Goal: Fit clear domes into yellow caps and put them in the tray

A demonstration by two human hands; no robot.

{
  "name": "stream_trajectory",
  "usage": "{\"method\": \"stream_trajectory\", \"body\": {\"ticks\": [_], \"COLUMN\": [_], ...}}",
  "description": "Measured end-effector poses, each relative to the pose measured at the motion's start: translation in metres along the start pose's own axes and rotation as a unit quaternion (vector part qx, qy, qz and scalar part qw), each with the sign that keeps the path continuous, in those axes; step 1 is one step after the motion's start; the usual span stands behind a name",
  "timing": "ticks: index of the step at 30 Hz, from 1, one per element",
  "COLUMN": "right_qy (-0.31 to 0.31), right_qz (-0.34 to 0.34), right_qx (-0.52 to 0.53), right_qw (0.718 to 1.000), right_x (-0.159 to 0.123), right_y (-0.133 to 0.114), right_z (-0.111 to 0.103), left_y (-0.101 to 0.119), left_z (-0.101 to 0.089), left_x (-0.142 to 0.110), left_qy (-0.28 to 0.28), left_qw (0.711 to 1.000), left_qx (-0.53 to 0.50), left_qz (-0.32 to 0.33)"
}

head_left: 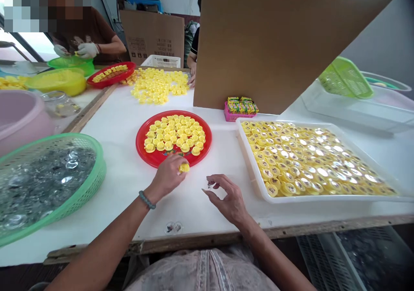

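Note:
My left hand (168, 173) is closed on a small yellow plastic cup-shaped piece (184, 167), just off the front rim of a red round tray (141, 142). Rows of similar yellow pieces (176, 131) stand on that tray. To the right, my right hand (228, 196) pinches a small clear disc with a dark print (210, 184) between thumb and fingers. Two more clear printed discs (174, 227) lie near the table's front edge. At the right, a white tray (255, 170) is filled with yellow pieces topped by shiny printed discs.
A green basket (100, 166) of clear parts stands at left, beside a pink tub (26, 114). Behind the red tray lies a yellow heap (158, 84). A cardboard sheet (252, 45) rises behind a pink basket (235, 117) of wrapped packets. A co-worker's gloved hands (86, 50) work at far left.

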State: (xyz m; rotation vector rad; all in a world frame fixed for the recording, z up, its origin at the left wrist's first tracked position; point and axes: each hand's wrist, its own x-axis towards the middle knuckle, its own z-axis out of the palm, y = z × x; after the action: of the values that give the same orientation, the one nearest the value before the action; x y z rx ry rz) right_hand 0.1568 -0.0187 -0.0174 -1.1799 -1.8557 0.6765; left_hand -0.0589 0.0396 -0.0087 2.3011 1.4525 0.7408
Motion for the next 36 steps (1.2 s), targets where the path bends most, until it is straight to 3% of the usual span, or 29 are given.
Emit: {"method": "stream_trajectory", "body": {"ticks": [6, 17, 27, 36], "right_qy": [-0.107, -0.263, -0.288, -0.305], "right_qz": [-0.012, -0.099, -0.076, -0.114], "right_qx": [-0.046, -0.150, -0.205, -0.262], "right_qw": [0.993, 0.948, 0.932, 0.909], "right_x": [0.000, 0.030, 0.034, 0.038], "right_y": [0.011, 0.008, 0.007, 0.014], "right_z": [0.008, 0.027, 0.035, 0.039], "left_y": [0.010, -0.010, -0.015, -0.018], "left_z": [0.027, 0.038, 0.045, 0.047], "left_x": [-0.040, -0.050, -0.048, -0.045], "left_qy": [-0.091, -0.067, -0.061, -0.066], "left_qw": [0.987, 0.932, 0.923, 0.901], "left_qx": [-0.135, -0.328, -0.353, -0.386], "left_qz": [0.008, -0.138, -0.140, -0.187]}}
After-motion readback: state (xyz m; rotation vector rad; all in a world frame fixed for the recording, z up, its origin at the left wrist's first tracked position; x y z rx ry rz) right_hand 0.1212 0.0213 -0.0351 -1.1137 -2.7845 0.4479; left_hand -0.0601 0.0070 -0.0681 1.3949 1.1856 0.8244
